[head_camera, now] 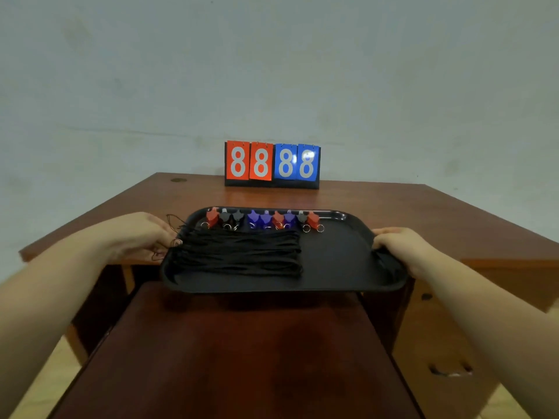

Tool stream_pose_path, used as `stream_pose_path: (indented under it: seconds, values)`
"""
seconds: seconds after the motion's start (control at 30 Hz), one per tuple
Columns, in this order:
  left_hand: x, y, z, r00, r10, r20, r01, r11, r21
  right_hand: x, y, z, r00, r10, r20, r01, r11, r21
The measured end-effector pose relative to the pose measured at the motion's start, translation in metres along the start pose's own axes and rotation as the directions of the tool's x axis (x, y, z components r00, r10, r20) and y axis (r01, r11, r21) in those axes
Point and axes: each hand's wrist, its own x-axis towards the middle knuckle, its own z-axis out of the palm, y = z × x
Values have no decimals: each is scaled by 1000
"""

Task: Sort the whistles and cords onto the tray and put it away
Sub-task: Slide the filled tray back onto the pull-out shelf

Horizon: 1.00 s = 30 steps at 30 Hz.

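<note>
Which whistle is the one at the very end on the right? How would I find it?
Look at the black tray on the brown desk. A row of whistles lines its far edge, and the last one on the right is the red whistle. Its neighbour is black, and bare tray lies beyond it.

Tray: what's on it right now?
On the tray: a row of whistles along the far edge and a bundle of black cords on the left. Tray floor beneath the cords is covered.
</note>
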Motion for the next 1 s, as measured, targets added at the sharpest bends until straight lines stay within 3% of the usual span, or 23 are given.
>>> stream_pose_path:
  seconds: [0.13,0.53,1.0]
  values:
    - [-25,-31,-7,1000,4,-16,-2,997,77,-36,19,9,1000,-5,-15,5,1000,-28]
    - [-70,-94,10,984,-62,164,46,994,102,-90,77,23,998,41,51,-35,993,-113]
    - [-55,-129,44,978,-160,131,137,976,171,-77,118,63,996,77,54,-65,977,-204]
